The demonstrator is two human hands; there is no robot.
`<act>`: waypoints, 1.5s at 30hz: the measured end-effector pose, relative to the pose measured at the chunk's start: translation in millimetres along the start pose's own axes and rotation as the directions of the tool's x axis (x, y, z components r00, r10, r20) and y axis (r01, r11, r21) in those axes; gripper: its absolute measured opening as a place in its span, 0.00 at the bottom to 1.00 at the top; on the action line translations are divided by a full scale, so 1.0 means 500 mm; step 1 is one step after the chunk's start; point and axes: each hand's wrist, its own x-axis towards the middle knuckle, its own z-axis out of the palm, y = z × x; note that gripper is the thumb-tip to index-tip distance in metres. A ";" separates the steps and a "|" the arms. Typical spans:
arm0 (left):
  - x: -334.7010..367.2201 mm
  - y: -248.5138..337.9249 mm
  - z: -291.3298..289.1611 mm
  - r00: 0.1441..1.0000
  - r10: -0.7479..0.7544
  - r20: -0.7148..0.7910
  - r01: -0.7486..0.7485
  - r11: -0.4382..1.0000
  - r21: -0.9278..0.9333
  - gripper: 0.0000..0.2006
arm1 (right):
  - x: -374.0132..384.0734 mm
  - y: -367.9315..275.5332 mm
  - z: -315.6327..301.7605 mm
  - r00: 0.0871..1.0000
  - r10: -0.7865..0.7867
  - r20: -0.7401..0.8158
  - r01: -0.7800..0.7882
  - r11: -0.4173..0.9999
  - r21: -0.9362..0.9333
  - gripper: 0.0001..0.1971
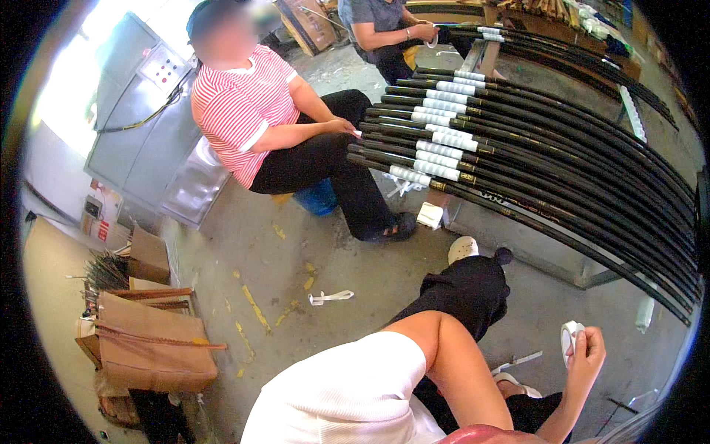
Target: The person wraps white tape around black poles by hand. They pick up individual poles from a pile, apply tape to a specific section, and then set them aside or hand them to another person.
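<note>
Lower right, the right hand (589, 352) has fingers clamped on white tape (572, 327); best grip lightly. Left hand's fingers: hidden, can't tell.

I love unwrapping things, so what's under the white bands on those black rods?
Black rods show on both sides of the white bands, so they seem to run through underneath. The part right beneath is covered, so I can't see it.

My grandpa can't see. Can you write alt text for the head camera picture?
The camera wearer's right hand holds a roll of white tape near many long black rods with white bands. Facing the rods' ends, a person in a striped shirt sits, and another person is partly visible farther back.
</note>
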 end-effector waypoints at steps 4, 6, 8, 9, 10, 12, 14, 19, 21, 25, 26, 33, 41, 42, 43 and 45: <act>0.000 -0.002 -0.004 1.000 0.000 -0.007 0.000 1.000 -0.001 0.09 | -0.002 -0.011 0.008 1.000 0.017 -0.002 -0.017 0.999 0.043 0.07; 0.000 -0.002 -0.007 1.000 -0.002 -0.009 0.002 1.000 0.007 0.09 | 0.002 -0.011 0.006 1.000 0.008 -0.002 -0.008 0.999 0.043 0.07; -0.002 -0.004 -0.007 1.000 0.004 -0.010 -0.004 1.000 0.012 0.09 | 0.003 -0.004 -0.001 1.000 0.007 0.002 -0.007 1.000 0.025 0.07; -0.005 -0.003 -0.009 1.000 0.004 -0.012 -0.004 1.000 0.018 0.09 | 0.003 -0.004 -0.001 1.000 0.023 -0.001 -0.023 0.999 0.035 0.07; -0.006 -0.004 -0.011 1.000 0.005 -0.016 -0.004 1.000 0.020 0.09 | 0.003 -0.003 0.000 0.999 0.043 -0.005 -0.043 0.998 0.041 0.07; -0.014 -0.001 -0.017 1.000 0.004 -0.021 -0.004 1.000 0.017 0.09 | 0.004 0.007 0.000 0.999 0.047 -0.012 -0.046 0.999 0.029 0.07; -0.015 0.004 -0.019 1.000 -0.002 -0.031 0.003 1.000 0.028 0.10 | 0.003 0.017 0.000 1.000 0.007 -0.007 -0.007 1.000 0.006 0.07; -0.016 0.007 -0.019 0.999 -0.006 -0.034 0.008 0.999 0.047 0.10 | -0.006 -0.001 0.011 1.000 0.009 -0.002 -0.009 1.000 -0.009 0.08; -0.021 0.008 -0.016 0.999 -0.009 -0.036 0.010 0.999 0.044 0.10 | -0.004 -0.007 0.009 1.000 0.009 0.008 -0.009 1.000 -0.010 0.07; -0.024 0.012 -0.013 0.999 -0.012 -0.037 0.014 0.998 0.056 0.10 | 0.000 -0.011 0.010 0.999 -0.005 0.035 0.004 1.000 0.011 0.07; -0.025 0.011 -0.012 0.999 -0.019 -0.037 0.021 0.998 0.058 0.10 | -0.001 -0.012 0.010 0.999 -0.009 0.038 0.008 1.000 0.015 0.07; -0.031 0.027 -0.010 0.999 -0.026 -0.035 0.028 0.996 0.081 0.11 | 0.001 0.000 0.015 0.999 -0.035 0.030 0.036 0.998 -0.050 0.07; -0.032 0.026 -0.015 0.999 -0.036 -0.037 0.039 0.994 0.106 0.12 | -0.002 0.000 0.012 0.998 -0.029 0.051 0.032 0.998 -0.046 0.07; -0.032 0.027 -0.016 0.998 -0.038 -0.041 0.042 0.993 0.108 0.12 | -0.002 0.004 0.014 0.999 -0.039 0.036 0.040 0.999 -0.036 0.07; -0.031 0.027 -0.016 0.999 -0.030 -0.040 0.034 0.994 0.104 0.12 | -0.002 0.008 0.016 0.999 -0.049 0.019 0.050 0.998 -0.035 0.07; -0.031 0.033 -0.022 0.999 -0.021 -0.042 0.025 0.994 0.106 0.12 | -0.002 0.007 0.016 0.999 -0.045 0.008 0.046 0.999 -0.025 0.06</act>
